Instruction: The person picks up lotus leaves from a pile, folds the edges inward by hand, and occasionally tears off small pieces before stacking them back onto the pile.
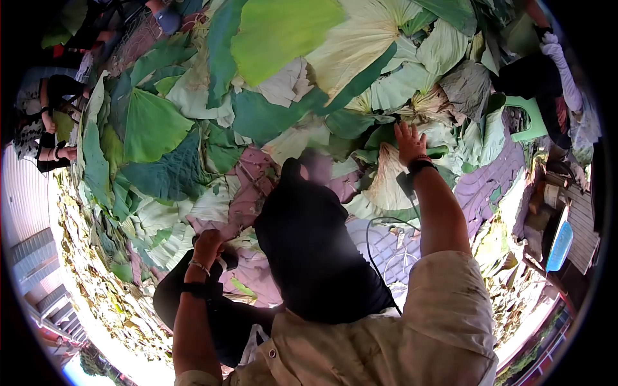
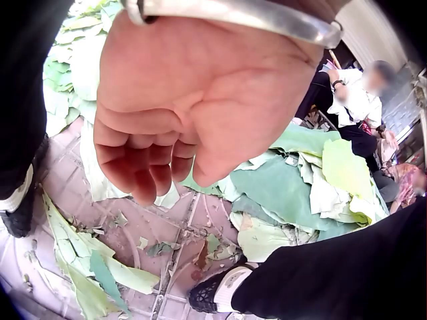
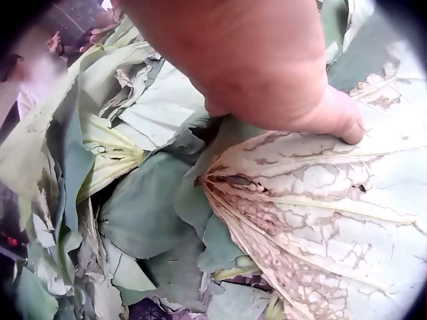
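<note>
My right hand point(image 1: 410, 145) is stretched forward with its fingers spread over the pile of large, flat leaves that look like lotus leaves. In the right wrist view its thumb point(image 3: 343, 123) touches a pale, dried leaf point(image 3: 300, 207) with brown blotches and ribs fanning from one point. Greener leaves point(image 3: 143, 200) lie beside it. By my left knee hangs my left hand point(image 1: 208, 246), fingers loosely curled and holding nothing. Below it, the left wrist view shows a torn leaf strip point(image 2: 90, 267) on the paved ground.
Leaves point(image 1: 277, 38) heap up in front of me. Beyond them sit other people at the left point(image 1: 55, 122) and right point(image 1: 534, 83). A light green stool point(image 1: 533, 119) stands at the right, with a blue tray point(image 1: 559, 248) nearer me. A black cable point(image 1: 368, 248) runs by my right arm.
</note>
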`<state>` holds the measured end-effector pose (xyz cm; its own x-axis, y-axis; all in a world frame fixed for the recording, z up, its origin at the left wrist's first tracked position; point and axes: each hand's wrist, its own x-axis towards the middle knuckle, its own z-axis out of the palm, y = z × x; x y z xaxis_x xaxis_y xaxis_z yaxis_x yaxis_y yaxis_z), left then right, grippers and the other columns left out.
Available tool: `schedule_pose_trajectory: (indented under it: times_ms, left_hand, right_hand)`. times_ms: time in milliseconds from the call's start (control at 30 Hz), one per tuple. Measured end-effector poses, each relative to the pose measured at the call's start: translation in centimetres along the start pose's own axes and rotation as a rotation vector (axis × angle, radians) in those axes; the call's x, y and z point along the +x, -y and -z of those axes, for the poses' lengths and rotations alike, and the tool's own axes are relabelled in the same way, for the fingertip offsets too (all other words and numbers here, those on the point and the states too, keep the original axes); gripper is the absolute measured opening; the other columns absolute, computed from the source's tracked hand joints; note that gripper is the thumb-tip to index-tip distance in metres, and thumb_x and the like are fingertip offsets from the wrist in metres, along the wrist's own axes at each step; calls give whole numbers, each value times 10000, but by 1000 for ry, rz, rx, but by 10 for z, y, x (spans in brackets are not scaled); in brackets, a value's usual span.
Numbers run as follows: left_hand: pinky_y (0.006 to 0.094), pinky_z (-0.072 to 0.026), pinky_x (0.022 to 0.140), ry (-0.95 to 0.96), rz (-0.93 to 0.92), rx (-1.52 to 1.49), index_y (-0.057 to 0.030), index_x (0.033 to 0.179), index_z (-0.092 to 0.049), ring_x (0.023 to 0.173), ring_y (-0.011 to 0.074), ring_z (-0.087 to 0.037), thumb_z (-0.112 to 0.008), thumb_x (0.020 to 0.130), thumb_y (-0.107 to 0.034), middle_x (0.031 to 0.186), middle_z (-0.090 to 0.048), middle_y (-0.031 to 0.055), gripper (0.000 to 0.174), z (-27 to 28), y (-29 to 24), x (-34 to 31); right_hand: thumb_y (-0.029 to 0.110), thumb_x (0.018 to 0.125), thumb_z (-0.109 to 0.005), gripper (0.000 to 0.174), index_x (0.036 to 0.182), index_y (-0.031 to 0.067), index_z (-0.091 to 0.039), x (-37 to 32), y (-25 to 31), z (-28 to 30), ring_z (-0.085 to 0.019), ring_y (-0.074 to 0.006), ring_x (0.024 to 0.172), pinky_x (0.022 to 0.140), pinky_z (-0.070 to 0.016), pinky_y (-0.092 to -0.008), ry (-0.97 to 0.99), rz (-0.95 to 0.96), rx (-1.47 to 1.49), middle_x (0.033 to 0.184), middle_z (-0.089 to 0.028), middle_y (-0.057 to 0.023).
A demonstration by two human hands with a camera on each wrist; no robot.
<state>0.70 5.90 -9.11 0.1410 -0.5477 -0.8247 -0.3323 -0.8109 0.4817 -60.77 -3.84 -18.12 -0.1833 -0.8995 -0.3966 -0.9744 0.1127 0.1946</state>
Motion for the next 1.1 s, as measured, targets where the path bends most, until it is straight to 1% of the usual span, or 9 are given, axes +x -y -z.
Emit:
schedule_pose_trajectory:
  times_ms: [100, 233, 433, 567, 767, 867, 967, 1000, 1100]
  left_hand:
    - [240, -411, 425, 13, -6, 52, -70, 990, -584, 486, 107, -543, -612, 860, -286, 665, -577, 20, 254, 1, 5, 4]
    - [242, -422, 436, -21, -29, 136, -68, 984, -584, 501, 109, -557, -608, 860, -277, 680, -584, 19, 243, -7, 0, 4]
    - [238, -449, 482, -21, -43, 267, -84, 1003, -570, 581, 110, -574, -566, 864, -294, 746, -576, 13, 251, -18, -24, -2]
    - [241, -438, 472, 3, -97, 236, -78, 997, -571, 559, 105, -556, -555, 861, -277, 727, -567, 12, 241, -14, -21, 0]
    - [247, -435, 479, -17, -115, 186, -43, 1009, -577, 547, 103, -541, -564, 853, -216, 707, -578, 26, 233, -17, -23, -7]
    - [249, -435, 498, -26, -121, 158, -33, 1014, -578, 556, 102, -538, -574, 855, -199, 715, -586, 30, 230, -20, -27, -14]
    - [253, -431, 507, -18, -149, 159, -34, 1004, -573, 559, 105, -534, -570, 863, -194, 700, -579, 29, 213, -21, -23, -11]
    - [256, -429, 510, -9, -165, 163, -33, 999, -572, 560, 107, -533, -568, 867, -191, 692, -576, 29, 206, -21, -21, -9]
    - [267, -427, 513, 3, -171, 239, -36, 984, -567, 562, 113, -534, -561, 875, -177, 667, -572, 34, 178, -23, -21, -6]
  right_hand:
    - [118, 853, -482, 440, 1288, 182, -468, 14, 0, -8, -228, -289, 1393, 1067, -217, -585, 64, 97, -84, 1478, -311, -39]
    - [72, 736, -538, 382, 1117, 90, -521, 6, -6, -3, -401, -312, 1239, 1089, -197, -532, 41, 217, -8, 1208, -545, -107]
    - [47, 706, -535, 393, 1096, 66, -492, -22, -12, 7, -497, -318, 1068, 994, -298, -457, 0, 249, -46, 979, -593, -159]
    - [58, 707, -548, 594, 1283, 38, -402, -36, -11, 7, -500, -329, 1100, 974, -315, -434, 16, 159, 15, 1042, -604, -177]
    - [97, 736, -568, 708, 1398, 89, -317, -17, -9, 10, -555, -300, 1079, 944, -354, -443, 310, 10, -84, 1176, -574, -136]
    - [109, 747, -583, 740, 1424, 115, -284, 0, -2, 0, -502, -284, 1156, 925, -378, -453, 258, -23, -78, 1330, -469, -123]
    - [178, 829, -540, 589, 1386, 155, -349, 11, 0, -22, -475, -264, 1207, 898, -399, -454, 14, -12, -134, 1407, -399, -58]
    - [190, 839, -534, 631, 1426, 193, -304, 17, -1, -25, -290, -276, 1354, 955, -365, -500, 82, -4, -168, 1493, -275, -47]
    - [193, 811, -565, 682, 1435, 241, -292, 30, 6, -1, -192, -274, 1398, 1020, -255, -568, 273, 111, -301, 1514, -239, -44]
